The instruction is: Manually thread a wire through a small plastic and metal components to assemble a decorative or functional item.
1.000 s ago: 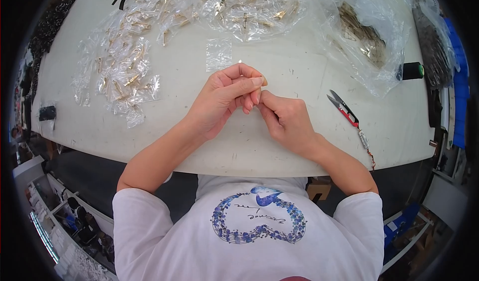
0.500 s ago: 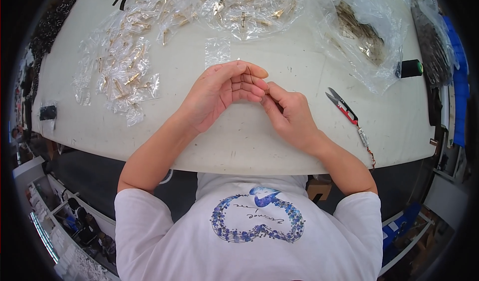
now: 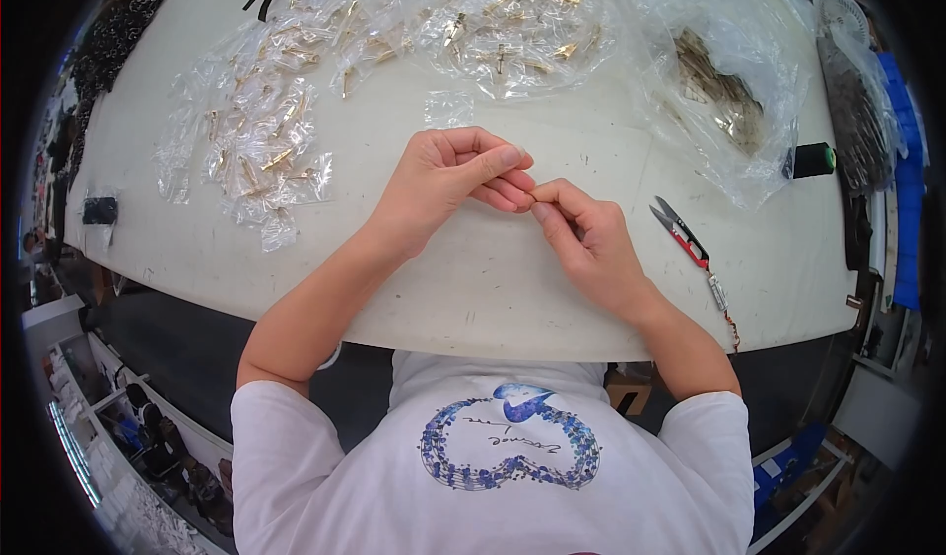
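My left hand (image 3: 458, 178) is over the middle of the table, its thumb laid against the curled fingers. Whatever is between them is too small to make out. Just to its right, my right hand (image 3: 591, 245) pinches thumb and forefinger together close to the left fingertips. A thin dark thread ran from that pinch half a second ago; now it barely shows. Thread snips (image 3: 682, 235) with red and black handles lie on the table right of my right hand. Beyond my left hand lies a small clear plastic bag (image 3: 449, 109).
Several clear bags with gold-coloured metal pieces (image 3: 279, 156) spread over the table's (image 3: 473, 304) left and far side. A large clear bag (image 3: 724, 92) with brownish contents lies at the far right, beside a dark thread spool (image 3: 814, 160). A small black item (image 3: 100, 210) sits near the left edge.
My left thumb has come down onto the fingers, and the hand has turned from its open curve. The right hand keeps its pinch. The view has shifted slightly; the dark thread shows less.
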The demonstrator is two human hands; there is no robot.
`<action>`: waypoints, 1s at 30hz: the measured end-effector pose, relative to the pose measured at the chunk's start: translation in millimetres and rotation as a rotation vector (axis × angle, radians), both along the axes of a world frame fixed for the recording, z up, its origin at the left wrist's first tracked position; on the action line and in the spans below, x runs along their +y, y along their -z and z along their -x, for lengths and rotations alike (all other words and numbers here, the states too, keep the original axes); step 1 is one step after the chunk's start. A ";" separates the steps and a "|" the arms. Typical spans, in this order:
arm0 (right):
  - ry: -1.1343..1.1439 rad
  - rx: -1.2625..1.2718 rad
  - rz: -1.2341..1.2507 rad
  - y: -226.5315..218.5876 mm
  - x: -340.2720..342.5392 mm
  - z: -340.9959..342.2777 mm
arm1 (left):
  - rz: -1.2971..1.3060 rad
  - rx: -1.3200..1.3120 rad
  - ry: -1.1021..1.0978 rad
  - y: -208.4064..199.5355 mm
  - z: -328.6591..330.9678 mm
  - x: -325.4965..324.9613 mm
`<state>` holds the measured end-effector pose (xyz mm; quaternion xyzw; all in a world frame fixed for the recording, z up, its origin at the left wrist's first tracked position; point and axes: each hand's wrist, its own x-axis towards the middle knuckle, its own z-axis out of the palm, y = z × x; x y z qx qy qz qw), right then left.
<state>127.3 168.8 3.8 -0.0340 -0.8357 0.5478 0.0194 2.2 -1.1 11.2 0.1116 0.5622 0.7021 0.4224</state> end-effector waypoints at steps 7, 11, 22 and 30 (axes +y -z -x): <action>0.149 0.122 -0.180 -12.9 20.2 3.7 | 0.070 0.248 0.152 -0.6 -3.1 0.6; 0.200 0.244 -0.246 -11.9 27.4 4.3 | 0.160 0.237 0.194 1.0 -5.3 1.8; 0.108 0.236 -0.291 -15.6 24.0 -0.3 | 0.142 0.473 0.114 -2.9 -20.2 5.9; 0.153 0.207 -0.322 -14.5 31.0 1.7 | 0.175 0.420 0.133 2.4 -16.7 5.9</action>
